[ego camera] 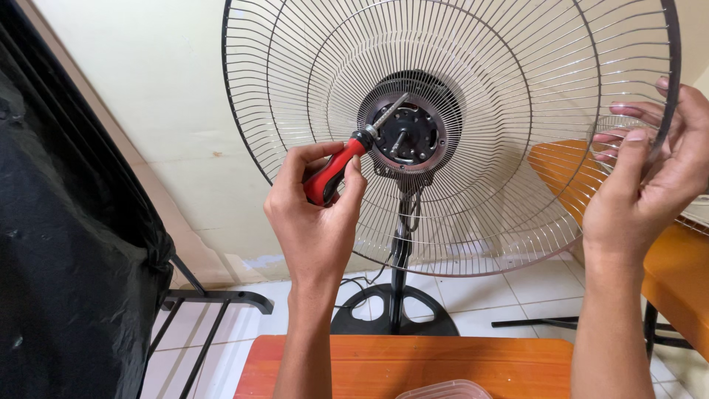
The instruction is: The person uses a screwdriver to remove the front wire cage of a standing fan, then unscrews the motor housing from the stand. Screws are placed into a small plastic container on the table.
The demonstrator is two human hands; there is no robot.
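Cream wall behind; left hand (314,214) grips red-black screwdriver (336,170); right hand (646,177) clasps wire grille (473,214).

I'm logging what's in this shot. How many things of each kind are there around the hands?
Screwdriver: 1
Fan guard: 1
Fan stand: 1
Orange tables: 2
Clear tub: 1
Black cloth: 1
Total: 7

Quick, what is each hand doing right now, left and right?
Left hand: closed around the red and black screwdriver, its tip at the fan motor hub.
Right hand: closed on the rim of the wire fan guard.
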